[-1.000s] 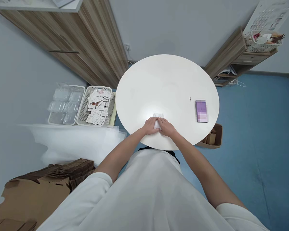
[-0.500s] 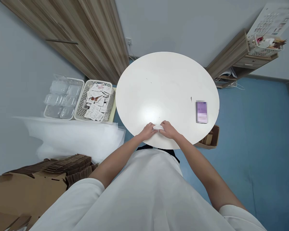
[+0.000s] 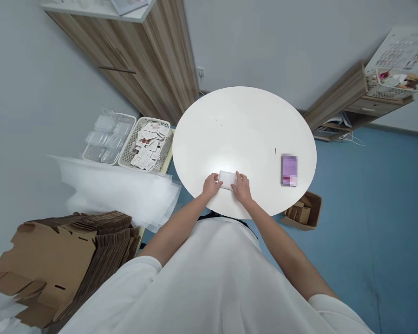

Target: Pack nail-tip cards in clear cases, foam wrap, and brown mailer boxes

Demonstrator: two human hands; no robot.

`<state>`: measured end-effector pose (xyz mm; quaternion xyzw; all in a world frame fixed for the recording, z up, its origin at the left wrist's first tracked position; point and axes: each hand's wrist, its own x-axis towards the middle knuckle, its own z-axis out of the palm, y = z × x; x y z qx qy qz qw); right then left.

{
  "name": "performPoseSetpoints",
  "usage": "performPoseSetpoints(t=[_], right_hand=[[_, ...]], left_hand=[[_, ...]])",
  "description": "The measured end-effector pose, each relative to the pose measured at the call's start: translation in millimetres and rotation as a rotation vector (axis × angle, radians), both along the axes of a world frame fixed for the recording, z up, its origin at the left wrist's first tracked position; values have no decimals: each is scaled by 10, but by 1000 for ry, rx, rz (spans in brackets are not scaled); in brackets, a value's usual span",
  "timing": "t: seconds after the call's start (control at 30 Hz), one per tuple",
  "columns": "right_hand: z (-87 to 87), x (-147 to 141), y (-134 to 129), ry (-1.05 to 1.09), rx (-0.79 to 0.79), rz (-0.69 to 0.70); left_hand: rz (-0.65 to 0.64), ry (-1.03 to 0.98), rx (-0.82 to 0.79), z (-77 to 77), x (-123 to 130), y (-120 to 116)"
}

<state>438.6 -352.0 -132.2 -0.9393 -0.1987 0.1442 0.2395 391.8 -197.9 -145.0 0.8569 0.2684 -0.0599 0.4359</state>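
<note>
A small, flat white packet (image 3: 226, 180), seemingly wrapped in thin translucent sheet, lies at the near edge of the round white table (image 3: 244, 120). My left hand (image 3: 212, 185) pinches its left side, thumb at the lower corner and fingers at the upper one. On the opposite side my right hand (image 3: 242, 186) grips the right edge the same way. What is inside the packet cannot be made out.
A purple, blurred box-like object (image 3: 289, 170) lies on the table's right. At left are a basket of cards (image 3: 127, 160), a basket of clear plastic cases (image 3: 134, 121), white sheets (image 3: 118, 185) and stacked flat cardboard (image 3: 52, 260). An open carton (image 3: 315, 211) stands below right.
The packet, seen as a narrow white strip before, now shows its broad face upward. My hands have shifted to its two sides. The whole view has tilted somewhat.
</note>
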Motion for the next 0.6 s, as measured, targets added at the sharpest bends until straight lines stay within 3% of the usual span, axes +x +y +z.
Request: performPoseSetpoints(t=[0.07, 0.23, 0.33, 0.47, 0.6], right_hand=[[23, -109, -92, -34, 41, 21], [47, -270, -209, 21, 12, 259], [44, -290, -242, 78, 9, 276], [21, -280, -283, 216, 108, 192], [-5, -231, -248, 350, 290, -72]], left_hand=[[-1, -46, 24, 0, -2, -30], [-61, -60, 84, 27, 15, -104], [-84, -32, 57, 68, 10, -106], [-29, 0, -18, 124, -32, -111], [32, -19, -49, 151, -66, -156]])
